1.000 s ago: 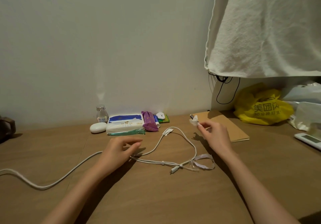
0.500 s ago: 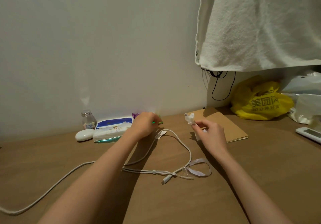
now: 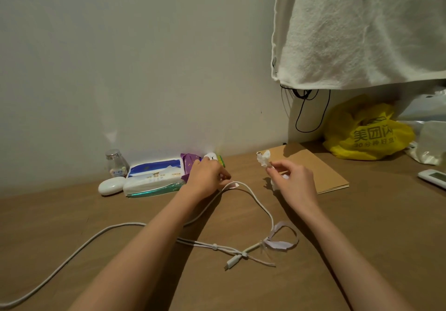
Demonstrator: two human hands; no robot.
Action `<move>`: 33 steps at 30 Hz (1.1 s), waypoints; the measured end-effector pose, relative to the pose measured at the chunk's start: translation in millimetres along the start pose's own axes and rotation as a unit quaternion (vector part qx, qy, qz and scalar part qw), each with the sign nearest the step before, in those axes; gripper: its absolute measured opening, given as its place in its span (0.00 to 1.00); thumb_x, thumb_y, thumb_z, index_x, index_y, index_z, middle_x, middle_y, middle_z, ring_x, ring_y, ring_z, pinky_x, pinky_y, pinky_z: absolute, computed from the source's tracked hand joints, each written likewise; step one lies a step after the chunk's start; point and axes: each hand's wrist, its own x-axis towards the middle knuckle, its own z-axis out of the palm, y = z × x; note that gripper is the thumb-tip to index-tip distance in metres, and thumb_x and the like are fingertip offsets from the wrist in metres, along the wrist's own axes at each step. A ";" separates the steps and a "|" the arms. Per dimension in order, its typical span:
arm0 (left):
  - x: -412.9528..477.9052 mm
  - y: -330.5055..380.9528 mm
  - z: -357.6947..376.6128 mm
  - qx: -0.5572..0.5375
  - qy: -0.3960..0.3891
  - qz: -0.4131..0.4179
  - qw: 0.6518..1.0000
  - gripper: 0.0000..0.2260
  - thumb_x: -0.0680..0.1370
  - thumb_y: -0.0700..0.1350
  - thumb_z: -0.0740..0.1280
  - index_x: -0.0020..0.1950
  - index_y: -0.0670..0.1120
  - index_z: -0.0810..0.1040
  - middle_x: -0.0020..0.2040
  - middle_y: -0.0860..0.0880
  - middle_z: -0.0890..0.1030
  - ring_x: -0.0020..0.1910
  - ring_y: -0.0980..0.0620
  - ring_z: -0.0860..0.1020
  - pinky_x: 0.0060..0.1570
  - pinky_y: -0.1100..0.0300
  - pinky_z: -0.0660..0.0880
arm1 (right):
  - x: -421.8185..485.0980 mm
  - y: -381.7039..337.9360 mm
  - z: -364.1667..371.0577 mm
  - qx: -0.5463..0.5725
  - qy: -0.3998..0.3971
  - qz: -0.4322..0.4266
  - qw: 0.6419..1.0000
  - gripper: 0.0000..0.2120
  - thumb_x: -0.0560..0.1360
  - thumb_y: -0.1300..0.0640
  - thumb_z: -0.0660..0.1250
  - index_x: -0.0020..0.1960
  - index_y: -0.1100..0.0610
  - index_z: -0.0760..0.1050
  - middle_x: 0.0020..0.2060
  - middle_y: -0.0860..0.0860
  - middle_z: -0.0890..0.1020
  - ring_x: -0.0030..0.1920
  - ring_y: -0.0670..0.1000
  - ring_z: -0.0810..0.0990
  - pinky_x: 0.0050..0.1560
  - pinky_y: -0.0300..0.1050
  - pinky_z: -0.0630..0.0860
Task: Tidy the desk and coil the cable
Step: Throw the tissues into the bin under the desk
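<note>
1. Near the rear edge of the worktop (image 3: pixel 374 238), about midway along it: left hand (image 3: pixel 207 178), knuckles up, fingers curled downward, just beside the top bend of the white cable (image 3: pixel 272 222). Grip on anything beneath those fingers: cannot tell.
2. Further right along the same edge: right hand (image 3: pixel 293 182), raised off the worktop, thumb and forefinger pinching a crumpled paper scrap (image 3: pixel 264 158). More crumpled white just under the palm.
3. White cable not yet coiled: in from the front left corner, under the left forearm, up to a bend by the left hand, then curving back toward the front edge. End in a loose tangle of thin strands with a connector plug (image 3: pixel 233 262) and a looped tape strip (image 3: pixel 280 244), between the two forearms.
4. Along the rear edge, left of the left hand: purple packet (image 3: pixel 189 163) partly hidden by the hand, tissue pack (image 3: pixel 154 178) touching it, white oval case (image 3: pixel 111 186) just beside the pack, small glass bottle (image 3: pixel 117 164) upright against the wall.
5. Toward the rear right corner: brown notebook (image 3: pixel 313 165) lying flat just behind the right hand, yellow bag (image 3: pixel 366 134) beyond it, white remote (image 3: pixel 432 178) at the right edge.
6. Above that corner: white towel (image 3: pixel 362 28) hanging, black cord (image 3: pixel 311 112) looping down below its hem.
</note>
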 end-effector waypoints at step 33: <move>-70.7 13.6 -68.1 -0.184 0.185 -0.038 0.965 0.13 0.74 0.55 0.69 0.54 0.50 0.80 0.48 0.53 0.84 0.47 0.54 0.79 0.44 0.52 0.78 | -19.4 -44.2 -19.4 0.097 -0.023 0.003 0.995 0.14 0.74 0.55 0.70 0.59 0.56 0.80 0.45 0.45 0.81 0.44 0.37 0.77 0.43 0.30 0.73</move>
